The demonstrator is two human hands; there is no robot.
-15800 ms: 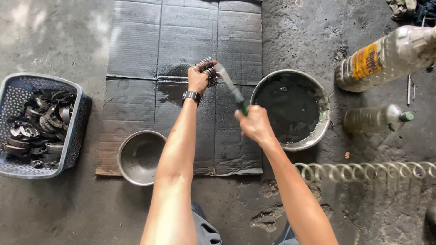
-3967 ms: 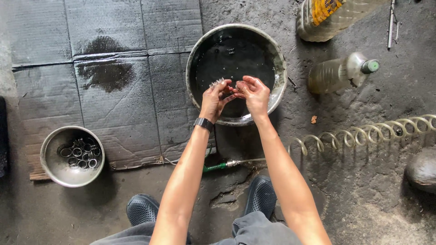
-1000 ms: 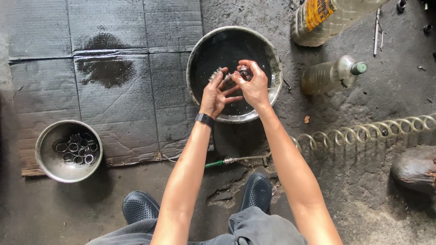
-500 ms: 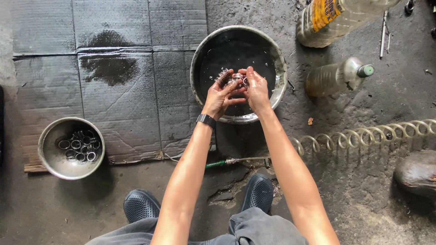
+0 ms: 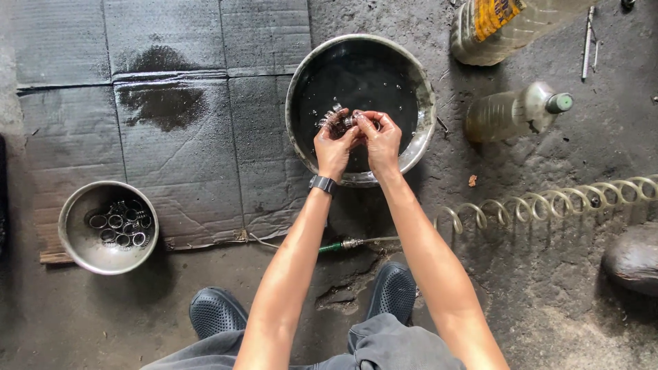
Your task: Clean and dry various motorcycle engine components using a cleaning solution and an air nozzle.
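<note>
Over a large metal basin (image 5: 419, 137) of dark liquid, my left hand (image 5: 333, 145) and my right hand (image 5: 379, 142) are held together. Between their fingers they grip a cluster of small wet metal rings (image 5: 337, 118), just above the liquid. A dark watch sits on my left wrist. The part of the cluster inside my fingers is hidden.
A smaller metal bowl (image 5: 77, 248) with several metal rings stands at the lower left on a flattened cardboard mat (image 5: 178, 171) with a wet stain. Two plastic bottles (image 5: 514, 113) lie at the upper right. A coiled hose (image 5: 548, 202) and a green-tipped air tool (image 5: 343, 244) lie near my shoes.
My hands have stayed over the basin, fingers shifting slightly on the rings. Much earlier my hands worked a tool over the mat, with a basket of parts at the left.
</note>
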